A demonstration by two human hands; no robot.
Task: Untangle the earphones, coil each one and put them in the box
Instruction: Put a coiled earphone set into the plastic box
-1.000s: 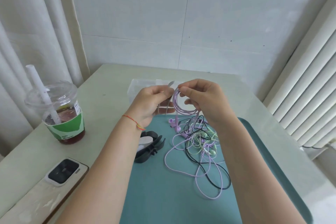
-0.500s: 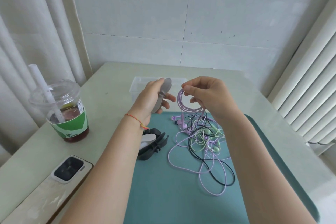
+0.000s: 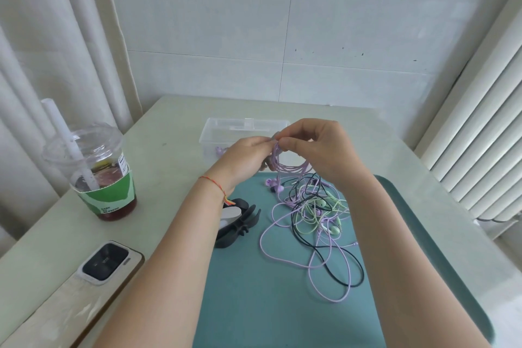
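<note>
Holding a purple coil up over the far edge of the tray, both hands meet at its top: right hand pinches the loops between thumb and forefinger, left hand curls round the coil's left side, fingertips touching the right's. Something grey sits between the left fingers and the cord, maybe a tie or clip, can't tell. Coil's earbuds hang just below, near the tray surface. Rest of the earphones lie in a tangle on the tray under the right wrist: purple, green and black cords knotted together, long purple and black loops trailing toward the near side. Box is clear plastic, open, on the tabletop just behind the hands; a bit of purple shows inside, likely one set already stored. Black slotted holder lies by the left forearm. Cup and phone off to the left, well apart. Handling guess: cord is light, thin, limp and springy, so the loops will spread if the pinch loosens; best held where all turns cross at the top, not by the buds or plug. Tangle should be teased apart gently, since hard pulls would tighten the knots and strain the thin wires.
</note>
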